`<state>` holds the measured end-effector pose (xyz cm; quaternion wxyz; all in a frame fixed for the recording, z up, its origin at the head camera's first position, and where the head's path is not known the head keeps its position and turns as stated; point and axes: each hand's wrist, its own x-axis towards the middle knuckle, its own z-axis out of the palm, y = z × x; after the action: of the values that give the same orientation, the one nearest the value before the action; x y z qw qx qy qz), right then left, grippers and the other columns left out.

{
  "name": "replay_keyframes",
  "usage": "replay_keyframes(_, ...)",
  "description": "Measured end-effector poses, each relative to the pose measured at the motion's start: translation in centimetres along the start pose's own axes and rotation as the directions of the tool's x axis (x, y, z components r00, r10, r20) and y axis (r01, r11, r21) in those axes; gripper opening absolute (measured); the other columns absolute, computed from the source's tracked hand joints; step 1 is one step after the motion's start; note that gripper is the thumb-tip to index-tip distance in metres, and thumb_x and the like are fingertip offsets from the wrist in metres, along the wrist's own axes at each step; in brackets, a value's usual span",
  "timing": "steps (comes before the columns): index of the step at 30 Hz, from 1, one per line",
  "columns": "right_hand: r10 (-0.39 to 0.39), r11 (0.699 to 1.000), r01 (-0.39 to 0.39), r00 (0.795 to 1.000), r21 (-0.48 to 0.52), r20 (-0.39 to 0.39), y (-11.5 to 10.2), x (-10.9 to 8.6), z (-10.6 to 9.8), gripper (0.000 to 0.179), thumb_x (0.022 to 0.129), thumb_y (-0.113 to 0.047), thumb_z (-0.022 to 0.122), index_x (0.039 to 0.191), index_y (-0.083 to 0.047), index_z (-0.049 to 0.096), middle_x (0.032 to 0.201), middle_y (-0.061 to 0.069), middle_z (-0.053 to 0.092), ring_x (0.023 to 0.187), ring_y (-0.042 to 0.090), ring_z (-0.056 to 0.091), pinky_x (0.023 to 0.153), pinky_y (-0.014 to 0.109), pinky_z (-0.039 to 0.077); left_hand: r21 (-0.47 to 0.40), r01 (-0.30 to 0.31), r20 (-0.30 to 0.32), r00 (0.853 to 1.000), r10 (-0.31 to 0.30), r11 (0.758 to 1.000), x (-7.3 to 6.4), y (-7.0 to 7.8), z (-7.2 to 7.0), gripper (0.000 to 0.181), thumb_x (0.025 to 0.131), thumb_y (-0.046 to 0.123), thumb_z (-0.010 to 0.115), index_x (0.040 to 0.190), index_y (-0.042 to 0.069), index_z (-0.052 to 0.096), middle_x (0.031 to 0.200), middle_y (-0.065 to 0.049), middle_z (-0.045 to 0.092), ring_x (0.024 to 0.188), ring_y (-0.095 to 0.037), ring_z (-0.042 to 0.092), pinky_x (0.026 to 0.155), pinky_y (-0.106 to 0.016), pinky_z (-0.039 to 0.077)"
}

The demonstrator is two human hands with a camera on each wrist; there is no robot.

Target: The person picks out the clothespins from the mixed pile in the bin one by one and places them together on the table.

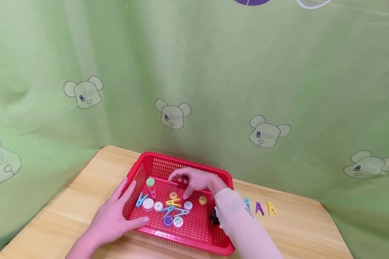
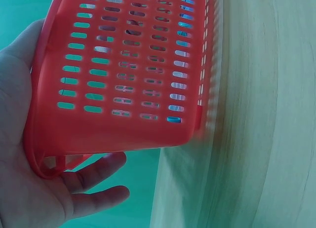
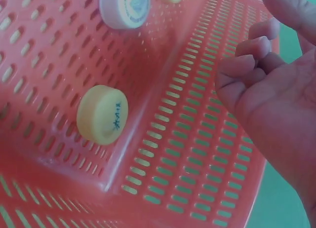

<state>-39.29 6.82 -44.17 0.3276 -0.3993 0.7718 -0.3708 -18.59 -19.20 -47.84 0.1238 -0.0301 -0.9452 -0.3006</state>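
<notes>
A red basket [image 1: 189,239] sits on the wooden table [image 1: 301,230] in the lower middle of the frame, holding small clips and round caps. The left hand [image 1: 111,214] rests against the basket's left rim, its grip wide: the thumb reaches over the near edge and the fingers lie spread, mostly straight, along the side. The right hand [image 1: 196,180] hangs over the far part of the basket with nothing in its grip, which is loosely curled, as the right wrist view also shows. 8 caps can be seen inside: a green cap [image 1: 150,181] at upper left, 2 orange-yellow caps [image 1: 202,200] below the right hand, 4 pale caps [image 1: 148,204] and a purple cap [image 1: 168,221] near the front. 5 clips lie there too: a pink clip [image 1: 152,193], a yellow clip [image 1: 173,202], a grey clip [image 1: 181,212] and 2 blue clips [image 1: 166,209]. A black object [image 1: 214,217] is partly hidden by the pale sleeve [image 1: 243,223]. At the right of the frame, 3 more clips [image 1: 259,207] stand apart on the table, before a green curtain [image 1: 214,64].
</notes>
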Motion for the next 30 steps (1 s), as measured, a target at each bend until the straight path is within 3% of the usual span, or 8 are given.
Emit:
replay_keyframes(6, 0.041, 0.998, -0.041, 0.999, -0.043, 0.015, 0.0, 0.1, 0.0, 0.062, 0.079, 0.014, 0.075, 0.128, -0.024, 0.068, 0.128, 0.018, 0.053, 0.122, 0.036, 0.045, 0.092, 0.048, 0.052, 0.001, -0.013, 0.0, 1.0, 0.013, 1.0, 0.5, 0.3, -0.2, 0.118, 0.07, 0.083, 0.065, 0.159, 0.016, 0.029, 0.164, -0.013, 0.016, 0.131, -0.048, 0.042, 0.091, -0.068, 0.044)
replay_keyframes(14, 0.091, 0.99, -0.083, 0.993, -0.119, 0.07, 0.1, 0.7, 0.3, 0.059, 0.079, 0.012, 0.075, 0.124, -0.025, 0.07, 0.129, 0.006, 0.057, 0.122, 0.029, 0.048, 0.092, 0.039, 0.052, 0.004, -0.026, 0.005, 1.0, 0.026, 1.0, 0.9, 0.4, -0.2, 0.118, 0.069, 0.083, 0.066, 0.159, 0.017, 0.029, 0.165, -0.011, 0.016, 0.133, -0.047, 0.041, 0.092, -0.068, 0.043)
replay_keyframes(22, 0.112, 0.973, -0.088, 0.988, -0.213, 0.102, 0.4, 1.8, 1.0, 0.059, 0.077, 0.012, 0.077, 0.12, -0.028, 0.073, 0.125, -0.006, 0.06, 0.12, 0.021, 0.052, 0.098, 0.037, 0.047, 0.008, -0.017, 0.001, 1.0, 0.017, 1.0, 0.5, 0.2, -0.4, 0.117, 0.071, 0.082, 0.066, 0.159, 0.015, 0.029, 0.164, -0.013, 0.017, 0.133, -0.048, 0.04, 0.092, -0.069, 0.042)
replay_keyframes(30, 0.15, 0.967, -0.116, 0.979, -0.226, 0.141, 1.1, 2.6, 2.1, 0.055, 0.079, 0.011, 0.075, 0.112, -0.032, 0.075, 0.119, -0.01, 0.059, 0.117, 0.019, 0.052, 0.093, 0.032, 0.049, 0.003, -0.001, 0.002, 1.0, 0.001, 1.0, 0.0, 0.0, 0.0, 0.117, 0.071, 0.082, 0.066, 0.159, 0.014, 0.029, 0.164, -0.013, 0.017, 0.133, -0.049, 0.04, 0.092, -0.069, 0.043)
